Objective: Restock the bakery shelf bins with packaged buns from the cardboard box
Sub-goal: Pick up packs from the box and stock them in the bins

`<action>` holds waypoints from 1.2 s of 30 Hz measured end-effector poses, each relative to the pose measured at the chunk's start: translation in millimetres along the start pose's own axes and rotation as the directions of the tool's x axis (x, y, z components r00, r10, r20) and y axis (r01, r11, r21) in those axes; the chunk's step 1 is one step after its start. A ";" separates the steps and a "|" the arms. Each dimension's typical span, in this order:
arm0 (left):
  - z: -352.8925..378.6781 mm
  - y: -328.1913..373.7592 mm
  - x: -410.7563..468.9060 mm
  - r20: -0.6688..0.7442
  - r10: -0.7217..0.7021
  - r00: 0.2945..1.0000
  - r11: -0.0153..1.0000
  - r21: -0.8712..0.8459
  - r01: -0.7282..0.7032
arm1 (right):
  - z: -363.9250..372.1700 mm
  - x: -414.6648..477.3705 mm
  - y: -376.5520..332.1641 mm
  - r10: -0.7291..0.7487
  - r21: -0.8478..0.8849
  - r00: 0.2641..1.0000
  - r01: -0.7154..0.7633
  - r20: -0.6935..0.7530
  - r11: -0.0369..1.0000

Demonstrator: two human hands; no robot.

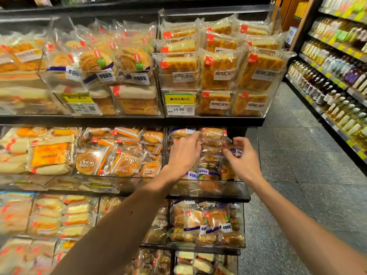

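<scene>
two bare hands are seen reaching into a bakery shelf. the left hand [184, 155] is curled over the top of a clear-wrapped golden bun pack [179, 133], with its fingers closed on the wrapper's upper edge. the right hand [245, 157] is pinched, thumb against fingertips, on a second bun pack with a blue-and-white label [237, 152]. between the two hands a stack of clear-wrapped brown buns [211, 149] is piled inside the clear acrylic bin [208, 188] at the right end of the second shelf. both gripped packs are held within that bin's walls. just left of it, a neighbouring bin of round spiral buns in orange-edged wrappers [121, 163] is shown. directly above, square cake slices in red-tagged wrappers [218, 66] are ranked in rows beside a yellow-and-green price card [179, 99] marked 19.90. below the hands, another clear bin of blue-banded bun packs [206, 223] is stocked. to the right, a speckled grey floor [297, 155] is flanked by a dark shelving unit of bottled goods [337, 76].
</scene>
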State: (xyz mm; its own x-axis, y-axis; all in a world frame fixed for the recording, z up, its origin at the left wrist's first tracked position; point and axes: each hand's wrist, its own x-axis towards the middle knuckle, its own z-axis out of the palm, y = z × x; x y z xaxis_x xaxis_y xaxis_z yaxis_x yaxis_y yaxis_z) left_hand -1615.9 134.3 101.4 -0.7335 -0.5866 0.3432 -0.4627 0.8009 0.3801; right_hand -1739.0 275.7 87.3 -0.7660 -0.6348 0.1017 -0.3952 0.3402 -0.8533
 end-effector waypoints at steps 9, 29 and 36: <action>-138.8 -82.8 -119.9 0.023 -0.065 0.998 0.984 -0.165 0.068 | 107.9 -128.1 -95.7 -0.343 -0.060 0.921 0.359 0.184 0.931; -489.9 -414.4 -712.9 -0.334 -0.880 0.338 0.246 0.289 0.925 | 608.4 -558.0 -410.0 -0.526 0.457 -0.159 0.732 0.836 0.506; -582.6 -566.8 -794.6 -0.393 -0.910 0.131 0.016 0.283 0.959 | 753.7 -629.4 -542.8 -0.519 0.542 -0.299 0.729 0.801 0.417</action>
State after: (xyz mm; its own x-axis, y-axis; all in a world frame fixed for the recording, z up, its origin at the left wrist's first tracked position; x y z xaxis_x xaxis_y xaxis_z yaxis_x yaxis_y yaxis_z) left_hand -480.7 76.6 113.8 0.5206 -0.8530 0.0361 -0.8517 -0.5158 0.0924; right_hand -660.3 -32.4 101.0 0.8403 -0.5422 0.0025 -0.4484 -0.6975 -0.5590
